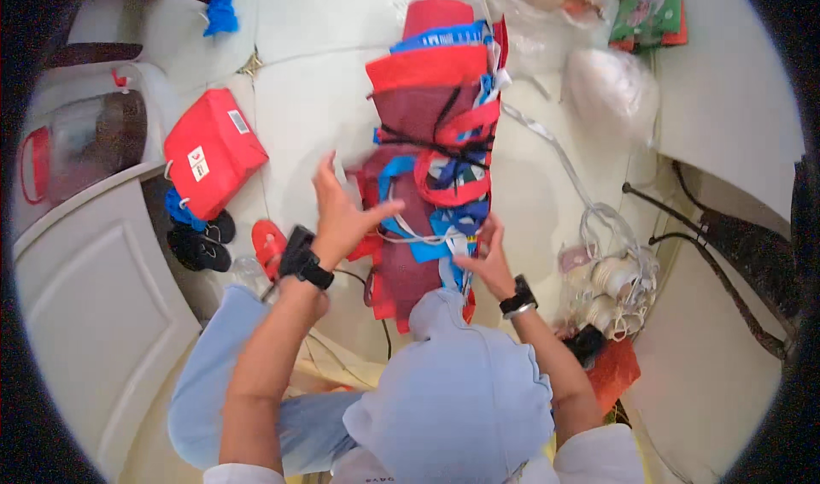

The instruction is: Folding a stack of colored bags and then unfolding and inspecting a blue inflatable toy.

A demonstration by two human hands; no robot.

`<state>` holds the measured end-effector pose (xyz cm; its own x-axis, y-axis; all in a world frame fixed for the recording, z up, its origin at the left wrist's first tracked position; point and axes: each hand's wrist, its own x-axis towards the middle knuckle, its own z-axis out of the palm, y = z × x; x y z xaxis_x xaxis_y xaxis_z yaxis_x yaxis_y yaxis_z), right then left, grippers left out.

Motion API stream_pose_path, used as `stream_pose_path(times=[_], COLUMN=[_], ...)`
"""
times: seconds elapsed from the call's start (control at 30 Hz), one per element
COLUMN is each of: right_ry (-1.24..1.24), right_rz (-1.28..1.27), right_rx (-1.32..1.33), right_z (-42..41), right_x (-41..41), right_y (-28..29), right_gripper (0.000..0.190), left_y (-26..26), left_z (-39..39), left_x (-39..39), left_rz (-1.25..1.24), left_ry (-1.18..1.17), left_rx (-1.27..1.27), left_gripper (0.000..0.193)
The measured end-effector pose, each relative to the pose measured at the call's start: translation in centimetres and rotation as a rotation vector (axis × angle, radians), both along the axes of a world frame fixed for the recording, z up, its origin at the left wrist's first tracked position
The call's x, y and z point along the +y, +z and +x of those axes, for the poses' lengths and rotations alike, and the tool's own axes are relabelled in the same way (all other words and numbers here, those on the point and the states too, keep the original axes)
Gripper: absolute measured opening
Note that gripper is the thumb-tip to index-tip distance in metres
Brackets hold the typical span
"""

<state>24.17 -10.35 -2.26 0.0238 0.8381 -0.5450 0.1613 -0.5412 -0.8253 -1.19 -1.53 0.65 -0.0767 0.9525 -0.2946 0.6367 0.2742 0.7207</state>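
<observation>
Before me on the floor lies a long pile of folded red, maroon and blue bags (410, 279), their loop handles lying along its right side. A black cord (423, 142) runs across the pile. Above its left edge, my left hand (346, 211) is spread, thumb towards the middle, with nothing in it. My right hand (493, 263) is at the pile's right edge, its fingers apart beside a white strap (426, 235). Whether its fingertips touch the bags I cannot tell. Both wrists wear black bands.
To the left are a red bag (214, 154), black slippers (202, 244) and a red shoe (268, 244). On the right lie white shoes (618, 279), a clear plastic bundle (612, 96) and a pale strap (564, 157). White cabinet panels (109, 304) flank the floor.
</observation>
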Motion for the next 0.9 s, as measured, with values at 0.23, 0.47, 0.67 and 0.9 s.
stream_pose_path(times=[0.23,0.47,0.67,0.9], right_ry=[0.068,-0.053,-0.089,-0.139], right_rz=[-0.132,0.004,-0.013,-0.192], right_rx=[0.028,-0.042,-0.273,-0.295], right_z=[-2.4,-1.7,-4.5,-5.7], right_x=[0.3,-0.7,-0.1,-0.1], right_y=[-1.9,-4.9,-2.9,0.8], right_gripper=[0.099,0.098,0.095,0.071], left_y=[-5.6,-6.0,-2.5,-3.4], left_z=[1.7,3.4,3.1,0.8], left_x=[-6.5,-5.7,-5.1,-3.5], left_rz=[-0.544,-0.545,-0.482,-1.019], left_ry=[0.032,0.113,0.234,-0.101], left_rx=[-0.648,-0.499,-0.305,-0.201], left_gripper=[0.085,0.068,0.073,0.058])
